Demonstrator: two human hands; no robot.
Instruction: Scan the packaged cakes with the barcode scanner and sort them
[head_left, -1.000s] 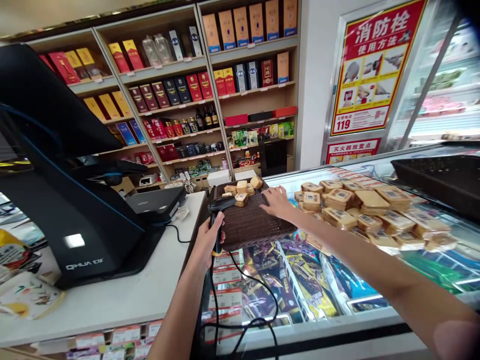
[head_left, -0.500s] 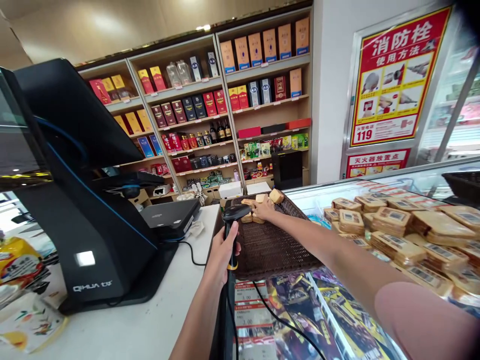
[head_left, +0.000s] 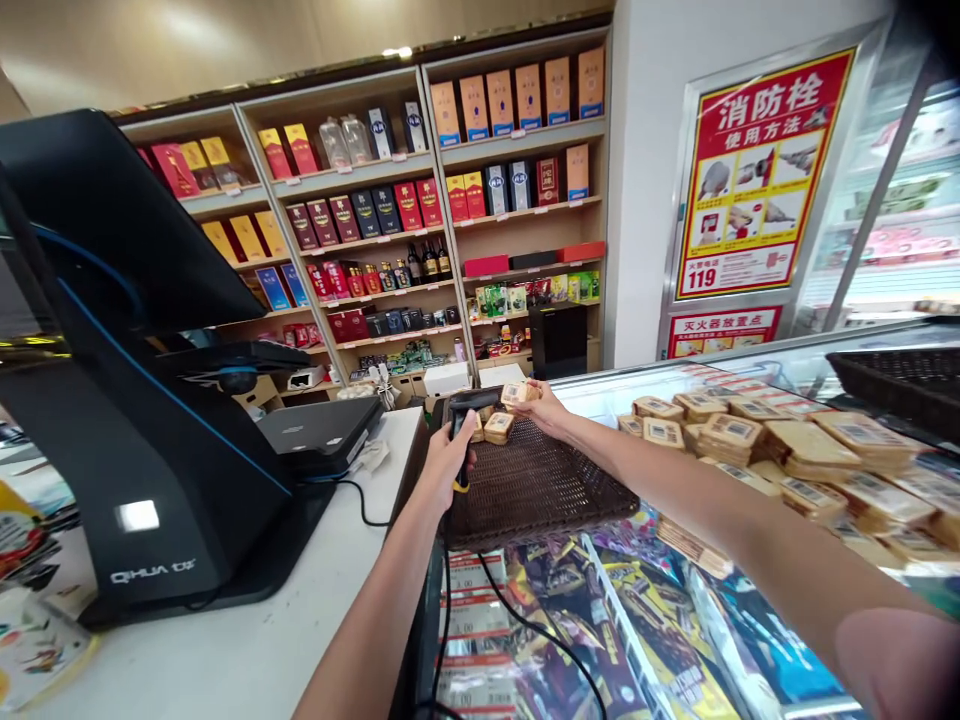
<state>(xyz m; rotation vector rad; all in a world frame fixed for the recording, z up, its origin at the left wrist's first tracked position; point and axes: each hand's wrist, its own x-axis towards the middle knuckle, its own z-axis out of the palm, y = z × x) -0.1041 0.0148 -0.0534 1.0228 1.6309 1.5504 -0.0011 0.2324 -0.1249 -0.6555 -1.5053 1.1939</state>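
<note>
My left hand (head_left: 450, 455) is wrapped round the handle of a black barcode scanner (head_left: 472, 400), whose head points right over the basket. In my right hand (head_left: 546, 408) is a small wrapped bread pack (head_left: 516, 394) with a label on its face, held up close to the scanner's head. Below them lies a dark brown woven basket (head_left: 555, 490). A couple of bread packs (head_left: 499, 428) sit at its far left side, partly hidden by the scanner and my left hand. The scanner's black cable hangs down in front of the basket.
Many labelled bread packs (head_left: 810, 445) are piled on the glass counter at right, with another dark basket (head_left: 900, 390) beyond. A black register screen (head_left: 127, 220) and a black laptop-like device (head_left: 319, 430) stand on the white counter (head_left: 300, 590). Stocked shelves (head_left: 442, 240) line the back.
My right hand has lifted a bread pack out of the basket and brought it up beside the scanner. The view has shifted slightly to the right; my left hand keeps hold of the scanner.
</note>
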